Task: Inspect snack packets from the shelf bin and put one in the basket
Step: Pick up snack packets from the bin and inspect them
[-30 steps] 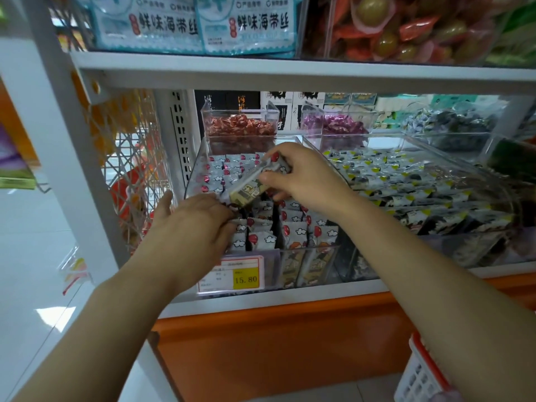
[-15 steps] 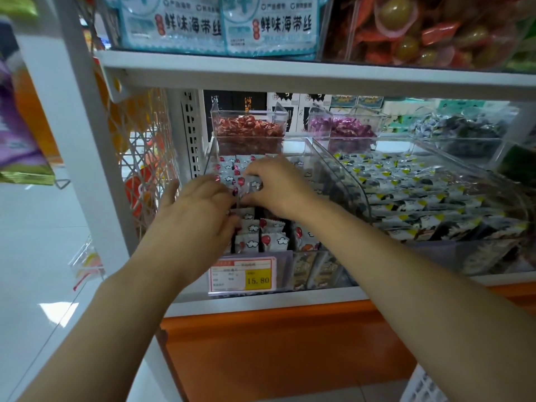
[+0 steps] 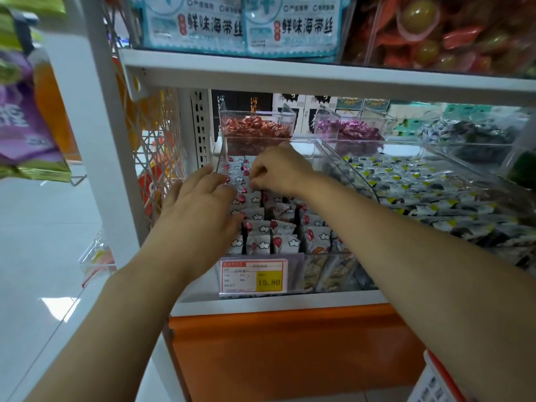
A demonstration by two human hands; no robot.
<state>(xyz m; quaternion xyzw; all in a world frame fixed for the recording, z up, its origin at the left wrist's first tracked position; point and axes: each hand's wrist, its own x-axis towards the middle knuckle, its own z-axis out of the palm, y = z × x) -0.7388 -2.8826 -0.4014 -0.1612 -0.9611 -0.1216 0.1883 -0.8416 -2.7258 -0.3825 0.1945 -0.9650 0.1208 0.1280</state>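
mostly white shelf (image 3: 290, 303), clear bin (image 3: 345, 169), glossy floor (image 3: 43, 242)

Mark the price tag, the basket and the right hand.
price tag (image 3: 252, 276): head view, middle of the label.
basket (image 3: 427, 385): head view, white wall below red rim.
right hand (image 3: 280, 169): head view, back of hand.

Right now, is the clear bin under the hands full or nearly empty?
Fairly full: white snack packets stand in packed rows across the clear bin, from its front wall to the back.
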